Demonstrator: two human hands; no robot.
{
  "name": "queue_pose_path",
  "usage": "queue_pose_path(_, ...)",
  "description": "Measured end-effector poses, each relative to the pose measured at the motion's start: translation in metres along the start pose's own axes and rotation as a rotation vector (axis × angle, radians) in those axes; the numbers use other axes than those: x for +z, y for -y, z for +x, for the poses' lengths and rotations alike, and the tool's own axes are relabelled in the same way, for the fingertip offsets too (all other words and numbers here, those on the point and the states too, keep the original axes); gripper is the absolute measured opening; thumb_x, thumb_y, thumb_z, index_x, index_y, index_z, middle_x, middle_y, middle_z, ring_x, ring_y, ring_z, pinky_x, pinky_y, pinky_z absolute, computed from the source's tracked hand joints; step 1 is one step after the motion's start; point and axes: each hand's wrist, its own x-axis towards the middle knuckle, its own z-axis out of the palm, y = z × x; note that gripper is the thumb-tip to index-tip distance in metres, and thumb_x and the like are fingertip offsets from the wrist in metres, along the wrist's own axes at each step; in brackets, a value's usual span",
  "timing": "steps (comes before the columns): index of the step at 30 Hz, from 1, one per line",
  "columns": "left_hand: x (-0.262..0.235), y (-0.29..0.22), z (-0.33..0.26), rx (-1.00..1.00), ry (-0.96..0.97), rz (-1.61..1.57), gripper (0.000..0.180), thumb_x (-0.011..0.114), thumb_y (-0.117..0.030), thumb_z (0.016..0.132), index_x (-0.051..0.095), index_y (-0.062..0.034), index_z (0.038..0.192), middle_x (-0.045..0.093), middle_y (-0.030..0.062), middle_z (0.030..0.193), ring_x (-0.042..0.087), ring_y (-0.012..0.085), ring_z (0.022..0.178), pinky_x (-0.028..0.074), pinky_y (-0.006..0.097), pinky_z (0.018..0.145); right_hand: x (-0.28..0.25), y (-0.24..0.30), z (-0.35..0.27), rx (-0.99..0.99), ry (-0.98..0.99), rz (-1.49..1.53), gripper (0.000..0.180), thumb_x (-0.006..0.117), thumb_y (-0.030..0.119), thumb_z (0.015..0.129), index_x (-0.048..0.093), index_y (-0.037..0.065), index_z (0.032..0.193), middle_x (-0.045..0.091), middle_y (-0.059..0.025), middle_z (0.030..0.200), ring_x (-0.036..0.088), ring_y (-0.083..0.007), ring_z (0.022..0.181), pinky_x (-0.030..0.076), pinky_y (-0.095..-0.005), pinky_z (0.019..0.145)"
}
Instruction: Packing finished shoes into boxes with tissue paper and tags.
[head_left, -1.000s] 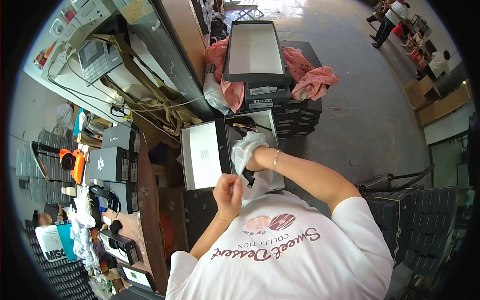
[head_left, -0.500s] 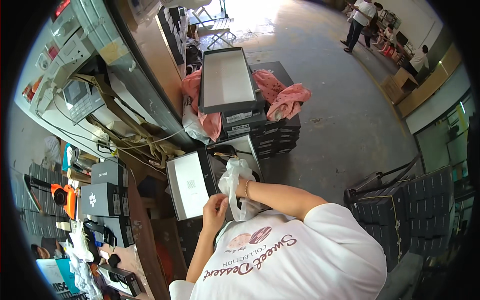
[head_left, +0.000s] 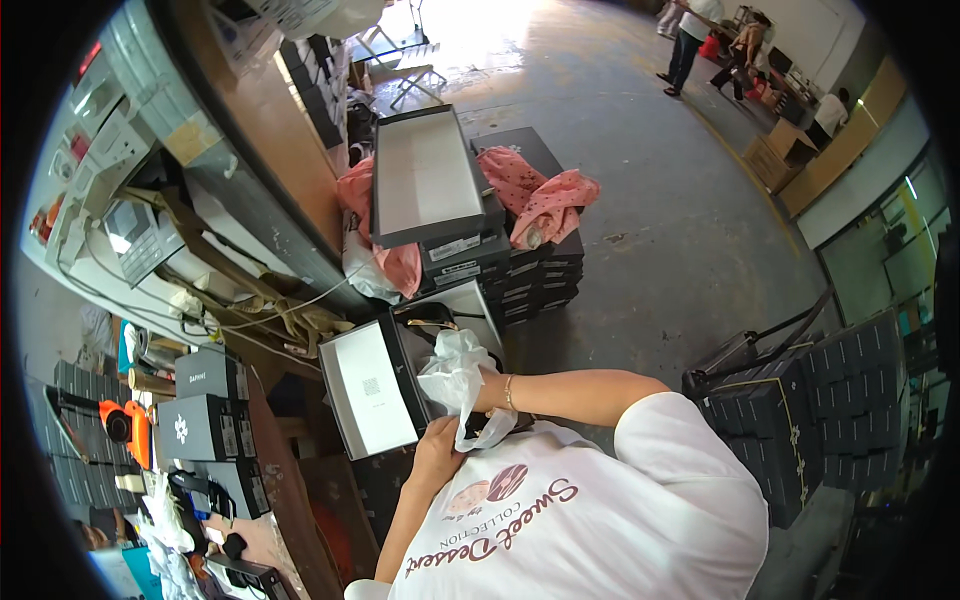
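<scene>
- The right hand (head_left: 482,385) has its grip clamped on a crumpled white tissue paper (head_left: 455,372), bunched up in front of the chest; a thin bracelet (head_left: 508,391) sits on that wrist.
- The left hand (head_left: 438,445) is curled just below the paper, near its hanging tail; whether its grip is closed on anything cannot be told, as the paper and the shirt hide the fingers.
- The open box (head_left: 385,385) with a white lining lies just to the left of both hands, its lid flap turned outward.
- Compared with half a second ago, the paper sits in much the same place by the box, the left hand stays just beneath it, and the view has shifted only slightly.
- A second ago the right hand held the paper further up over the box; it has since come down toward the chest.
- Behind, an open grey box (head_left: 428,172) tops a stack of dark boxes (head_left: 520,265) draped with pink cloth (head_left: 540,195).
</scene>
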Motion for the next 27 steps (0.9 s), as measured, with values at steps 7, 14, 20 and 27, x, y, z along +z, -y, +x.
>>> queue_pose_path(7,0.008,0.006,0.026,0.113,0.038,0.152,0.033,0.065,-0.013,0.071,0.055,-0.0006,0.100,0.055,0.0188,0.093,0.053,0.0395,0.092,0.044,0.045,0.080,0.022,-0.014,0.004,-0.097,0.176,-0.246,0.021,0.059,0.030,0.074,0.069,0.011,0.072,0.067,-0.0076,0.085,0.065,-0.0256,0.082,0.049,-0.0423,0.068)
queue_pose_path(14,0.018,0.015,0.028,0.090,0.097,0.281,0.037,0.063,-0.009,0.071,0.057,-0.0008,0.107,0.059,0.0165,0.097,0.055,0.0366,0.093,0.044,0.043,0.084,-0.032,0.012,0.008,0.066,0.283,-0.266,0.015,0.061,0.025,0.068,0.069,0.012,0.071,0.067,-0.0053,0.071,0.065,-0.0261,0.074,0.048,-0.0439,0.064)
queue_pose_path(20,0.006,0.005,0.019,0.135,0.009,0.172,0.035,0.062,-0.003,0.069,0.058,0.0013,0.103,0.060,0.0167,0.094,0.057,0.0367,0.088,0.047,0.042,0.079,-0.071,0.029,0.027,0.047,0.338,-0.350,0.015,0.061,0.024,0.068,0.071,0.014,0.073,0.068,-0.0073,0.073,0.064,-0.0261,0.071,0.047,-0.0439,0.064)
queue_pose_path(27,0.012,0.013,0.017,0.097,-0.049,0.211,0.031,0.064,-0.001,0.068,0.056,-0.0005,0.098,0.057,0.0162,0.090,0.056,0.0350,0.088,0.046,0.043,0.077,-0.143,0.034,0.020,-0.085,0.411,0.184,0.013,0.063,0.015,0.073,0.066,0.002,0.073,0.064,-0.0171,0.072,0.062,-0.0322,0.067,0.049,-0.0394,0.061)
